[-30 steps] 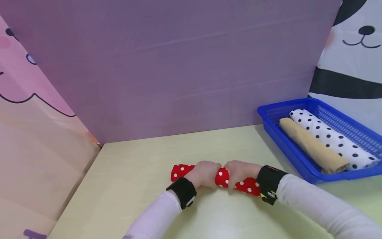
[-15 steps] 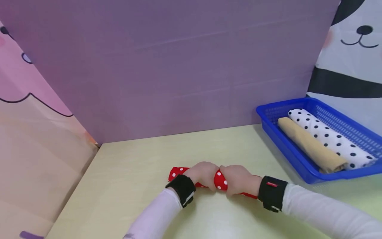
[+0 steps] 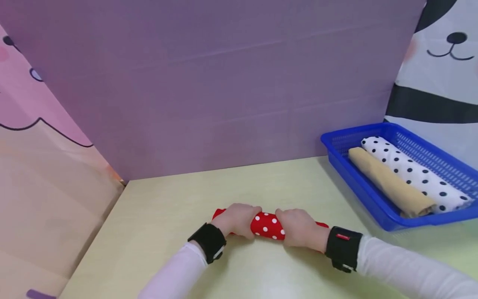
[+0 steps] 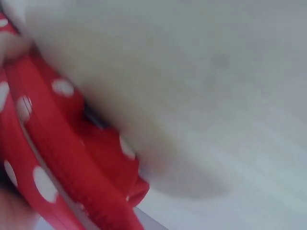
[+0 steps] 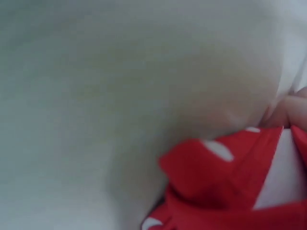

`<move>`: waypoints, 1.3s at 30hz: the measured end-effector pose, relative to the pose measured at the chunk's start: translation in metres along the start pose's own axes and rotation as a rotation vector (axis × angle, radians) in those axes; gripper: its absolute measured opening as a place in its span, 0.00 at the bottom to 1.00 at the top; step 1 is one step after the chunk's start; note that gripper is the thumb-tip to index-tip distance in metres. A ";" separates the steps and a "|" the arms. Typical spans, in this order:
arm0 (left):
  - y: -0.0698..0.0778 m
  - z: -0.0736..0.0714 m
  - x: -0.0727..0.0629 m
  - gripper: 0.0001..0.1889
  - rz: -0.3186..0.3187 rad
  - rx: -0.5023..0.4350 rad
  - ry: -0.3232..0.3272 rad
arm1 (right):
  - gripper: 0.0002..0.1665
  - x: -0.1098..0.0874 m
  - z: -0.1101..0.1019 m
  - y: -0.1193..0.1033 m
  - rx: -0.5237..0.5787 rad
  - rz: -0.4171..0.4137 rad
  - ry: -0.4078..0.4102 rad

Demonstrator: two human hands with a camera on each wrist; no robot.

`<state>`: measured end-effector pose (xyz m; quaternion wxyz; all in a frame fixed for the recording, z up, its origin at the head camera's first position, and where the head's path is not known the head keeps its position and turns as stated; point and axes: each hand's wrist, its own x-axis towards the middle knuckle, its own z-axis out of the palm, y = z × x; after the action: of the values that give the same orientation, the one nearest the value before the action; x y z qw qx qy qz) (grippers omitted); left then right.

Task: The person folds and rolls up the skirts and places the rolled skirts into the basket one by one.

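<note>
A rolled red cloth with white dots (image 3: 267,225) lies across the front middle of the table, held in both hands. My left hand (image 3: 239,220) grips it left of its middle, and my right hand (image 3: 297,227) grips it on the right. Between the two hands a short stretch of the roll shows. In the left wrist view, folded layers and a stitched edge of the red cloth (image 4: 62,129) fill the left side. The right wrist view has a loose end of the red cloth (image 5: 211,177) with fingers (image 5: 292,110) at the right edge.
A blue plastic basket (image 3: 358,194) stands at the right on the pale table (image 3: 168,207). Inside it lie a tan rolled cloth (image 3: 390,180) and a white rolled cloth with black dots (image 3: 414,170). A purple wall panel (image 3: 224,83) rises behind the table.
The hands touched nearly side by side half a second ago; now they are apart. My left hand has moved left along the roll, so more red cloth shows between them.
</note>
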<state>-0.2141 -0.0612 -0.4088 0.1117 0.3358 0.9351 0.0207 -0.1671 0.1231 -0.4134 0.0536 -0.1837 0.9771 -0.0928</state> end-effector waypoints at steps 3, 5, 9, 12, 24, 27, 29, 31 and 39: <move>-0.002 0.000 -0.003 0.33 0.008 0.054 0.057 | 0.40 0.000 0.004 -0.001 -0.017 0.001 0.050; -0.001 0.000 -0.005 0.33 0.011 0.102 0.094 | 0.40 -0.001 0.006 -0.001 -0.009 -0.004 0.068; 0.001 0.000 -0.008 0.32 0.041 0.176 0.170 | 0.44 -0.004 -0.001 0.001 0.111 -0.015 -0.032; 0.004 -0.002 -0.011 0.29 0.110 0.242 0.249 | 0.52 -0.004 -0.015 0.005 0.282 0.011 -0.202; 0.017 -0.025 -0.019 0.28 0.389 0.481 0.497 | 0.57 -0.011 -0.033 0.014 0.947 0.058 -0.557; 0.019 -0.025 -0.019 0.27 0.443 0.494 0.528 | 0.54 -0.014 -0.025 0.015 1.065 -0.010 -0.589; 0.020 -0.025 -0.020 0.27 0.464 0.492 0.540 | 0.52 -0.016 -0.020 0.016 1.128 -0.061 -0.591; 0.020 -0.025 -0.020 0.26 0.473 0.491 0.546 | 0.52 -0.018 -0.016 0.015 1.178 -0.099 -0.587; 0.026 -0.023 -0.020 0.26 0.456 0.446 0.417 | 0.50 -0.025 -0.006 0.010 1.191 0.029 -0.562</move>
<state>-0.1881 -0.0534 -0.3792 -0.1645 0.5398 0.8205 -0.0912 -0.1486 0.1427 -0.4081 0.4004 -0.1265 0.7099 -0.5654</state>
